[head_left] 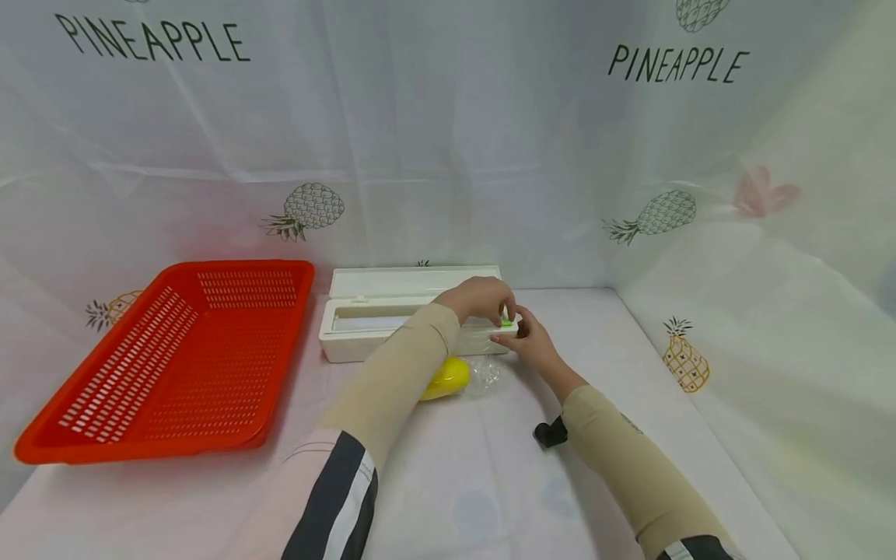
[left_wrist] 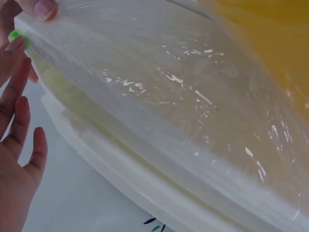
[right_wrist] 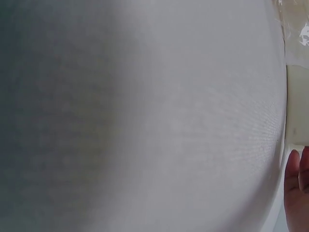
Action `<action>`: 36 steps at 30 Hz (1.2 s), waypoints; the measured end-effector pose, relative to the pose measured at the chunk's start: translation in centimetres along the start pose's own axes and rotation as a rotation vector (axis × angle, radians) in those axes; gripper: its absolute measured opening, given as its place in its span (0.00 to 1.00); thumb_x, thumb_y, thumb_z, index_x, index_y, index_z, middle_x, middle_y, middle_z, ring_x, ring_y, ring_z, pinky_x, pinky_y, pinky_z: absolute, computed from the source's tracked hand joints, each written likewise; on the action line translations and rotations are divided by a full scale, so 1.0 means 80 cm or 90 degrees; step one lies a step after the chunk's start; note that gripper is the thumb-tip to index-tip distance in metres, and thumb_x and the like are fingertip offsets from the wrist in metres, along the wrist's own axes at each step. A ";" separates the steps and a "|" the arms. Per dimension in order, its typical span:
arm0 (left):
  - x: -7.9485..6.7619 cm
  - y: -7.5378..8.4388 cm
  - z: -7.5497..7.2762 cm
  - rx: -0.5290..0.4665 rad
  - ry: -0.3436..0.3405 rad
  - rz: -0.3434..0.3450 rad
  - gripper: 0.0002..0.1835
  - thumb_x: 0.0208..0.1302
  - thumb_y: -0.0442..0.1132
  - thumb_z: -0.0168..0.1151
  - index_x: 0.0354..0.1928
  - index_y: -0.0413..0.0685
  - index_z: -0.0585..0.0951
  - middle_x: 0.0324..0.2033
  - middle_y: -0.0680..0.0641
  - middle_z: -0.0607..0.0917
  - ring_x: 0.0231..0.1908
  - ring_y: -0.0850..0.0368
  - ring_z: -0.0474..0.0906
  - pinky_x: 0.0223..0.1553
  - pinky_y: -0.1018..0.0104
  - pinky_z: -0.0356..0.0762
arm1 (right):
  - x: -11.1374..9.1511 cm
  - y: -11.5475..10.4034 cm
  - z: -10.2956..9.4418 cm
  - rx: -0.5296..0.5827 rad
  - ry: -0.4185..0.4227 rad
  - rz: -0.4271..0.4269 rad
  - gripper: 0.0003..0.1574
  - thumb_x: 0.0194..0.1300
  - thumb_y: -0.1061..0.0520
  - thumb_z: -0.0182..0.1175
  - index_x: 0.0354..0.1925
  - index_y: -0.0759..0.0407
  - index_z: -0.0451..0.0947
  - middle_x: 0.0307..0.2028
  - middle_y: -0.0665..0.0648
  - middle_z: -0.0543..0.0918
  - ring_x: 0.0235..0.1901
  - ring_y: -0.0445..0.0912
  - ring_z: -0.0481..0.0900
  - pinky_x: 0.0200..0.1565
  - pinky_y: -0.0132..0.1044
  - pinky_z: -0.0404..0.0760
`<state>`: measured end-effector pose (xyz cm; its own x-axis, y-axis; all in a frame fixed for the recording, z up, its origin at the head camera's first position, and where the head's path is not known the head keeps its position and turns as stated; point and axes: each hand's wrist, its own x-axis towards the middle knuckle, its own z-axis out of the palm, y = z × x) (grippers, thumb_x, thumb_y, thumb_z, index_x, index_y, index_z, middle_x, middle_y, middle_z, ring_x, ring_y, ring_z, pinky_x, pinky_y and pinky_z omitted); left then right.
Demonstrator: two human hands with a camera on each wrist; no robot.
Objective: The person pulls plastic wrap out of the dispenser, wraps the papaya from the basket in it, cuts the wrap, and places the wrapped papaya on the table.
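A white cling film dispenser point(head_left: 350, 342) lies on the table with its lid point(head_left: 413, 281) raised. My left hand point(head_left: 479, 297) pinches the small green slide cutter point(left_wrist: 18, 38) at the dispenser's right end; its other fingers point(left_wrist: 21, 121) are spread and loosely bent. My right hand point(head_left: 535, 338) grips that same end, thumb on the front face. In the right wrist view only some fingers point(right_wrist: 293, 179) show, beside the dispenser's edge point(right_wrist: 297, 106). Clear cling film point(left_wrist: 183, 82) hangs down the front. A shiny yellow object point(head_left: 446, 379) lies before the dispenser, partly behind my left sleeve.
A red plastic basket point(head_left: 210, 373) with perforated sides stands at the left, close to the dispenser. A white curtain point(head_left: 448, 155) printed with pineapples hangs behind. The white tablecloth point(head_left: 504, 474) spreads toward the front.
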<state>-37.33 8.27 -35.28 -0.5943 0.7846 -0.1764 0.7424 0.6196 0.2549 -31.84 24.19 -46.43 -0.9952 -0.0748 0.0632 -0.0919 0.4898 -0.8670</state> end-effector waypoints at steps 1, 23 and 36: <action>0.001 0.000 0.000 0.011 -0.001 0.004 0.12 0.60 0.36 0.70 0.46 0.56 0.87 0.39 0.56 0.83 0.40 0.61 0.77 0.43 0.67 0.75 | 0.000 0.000 0.000 0.000 0.002 -0.001 0.45 0.57 0.47 0.72 0.67 0.50 0.63 0.30 0.57 0.67 0.32 0.49 0.64 0.33 0.39 0.64; -0.005 -0.007 0.001 0.099 -0.001 0.024 0.07 0.58 0.40 0.72 0.38 0.60 0.85 0.33 0.58 0.80 0.41 0.60 0.68 0.47 0.63 0.66 | 0.006 0.002 -0.012 -0.037 -0.008 0.005 0.48 0.54 0.45 0.74 0.68 0.48 0.64 0.29 0.59 0.71 0.30 0.50 0.67 0.33 0.39 0.67; -0.023 -0.017 0.003 0.076 -0.001 -0.001 0.05 0.58 0.39 0.71 0.35 0.57 0.84 0.34 0.55 0.78 0.40 0.60 0.67 0.42 0.69 0.69 | 0.011 0.004 -0.010 -0.046 -0.013 0.002 0.53 0.53 0.45 0.74 0.72 0.49 0.61 0.28 0.58 0.72 0.29 0.49 0.67 0.31 0.36 0.68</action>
<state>-37.22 6.01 -35.53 -0.5946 0.7841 -0.1780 0.7733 0.6183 0.1405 -32.78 25.01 -46.25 -0.9946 -0.0907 0.0498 -0.0918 0.5514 -0.8292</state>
